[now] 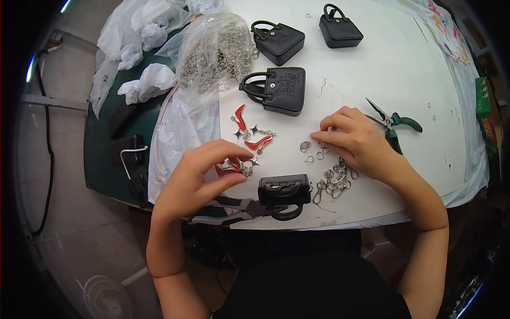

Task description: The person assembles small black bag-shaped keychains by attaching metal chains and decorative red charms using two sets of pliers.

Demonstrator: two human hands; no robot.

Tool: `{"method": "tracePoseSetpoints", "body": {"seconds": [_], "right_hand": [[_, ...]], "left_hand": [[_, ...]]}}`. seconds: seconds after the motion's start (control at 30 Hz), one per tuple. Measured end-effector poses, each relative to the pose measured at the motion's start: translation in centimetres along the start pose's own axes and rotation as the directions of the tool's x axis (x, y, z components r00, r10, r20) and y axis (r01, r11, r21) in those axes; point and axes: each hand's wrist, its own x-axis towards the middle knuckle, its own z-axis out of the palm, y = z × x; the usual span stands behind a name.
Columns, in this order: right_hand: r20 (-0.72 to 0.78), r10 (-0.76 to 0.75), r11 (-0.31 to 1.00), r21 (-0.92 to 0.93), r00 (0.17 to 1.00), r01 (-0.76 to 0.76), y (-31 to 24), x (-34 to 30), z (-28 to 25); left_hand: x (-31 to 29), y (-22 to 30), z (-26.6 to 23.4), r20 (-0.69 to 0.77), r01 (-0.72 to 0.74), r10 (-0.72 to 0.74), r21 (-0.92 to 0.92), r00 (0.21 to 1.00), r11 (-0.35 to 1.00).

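Observation:
My left hand [204, 169] hovers low at the table's near left, thumb and fingers apart. Between and below them lies a red high-heel shoe charm [226, 170] with small metal rings. Two more red shoe charms [258, 143] with dark star pieces lie just beyond. My right hand [357, 139] rests at the right, fingers bent and closed down beside loose metal rings [305, 145]; its thumb and whatever it pinches are hidden. Under its wrist is a pile of silver swivel clasps [334, 179]. A small black mini handbag [284, 191] stands between my forearms, its handle toward me.
Three black mini handbags [291, 93] stand toward the back. A plastic bag of metal chains [215, 53] sits at the left back. Green-handled pliers [393, 120] lie at the right; grey-handled pliers [234, 211] lie near the front edge. White plastic bags [141, 26] cover the far left.

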Motion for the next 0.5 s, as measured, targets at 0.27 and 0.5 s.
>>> {"method": "tracePoseSetpoints", "body": {"seconds": [0.27,0.5], "right_hand": [[0.029,-0.03,0.999,0.015,0.999,0.029,0.1,0.4,0.5],[0.096,-0.082,0.989,0.132,0.992,0.069,0.9,0.2,-0.3]], "left_hand": [[4.5,-1.3,4.4,-0.208,-0.069,0.236,0.594,0.949,0.801],[4.6,-1.4,4.0,-0.143,-0.001,0.052,0.337,0.988,0.942]]}}
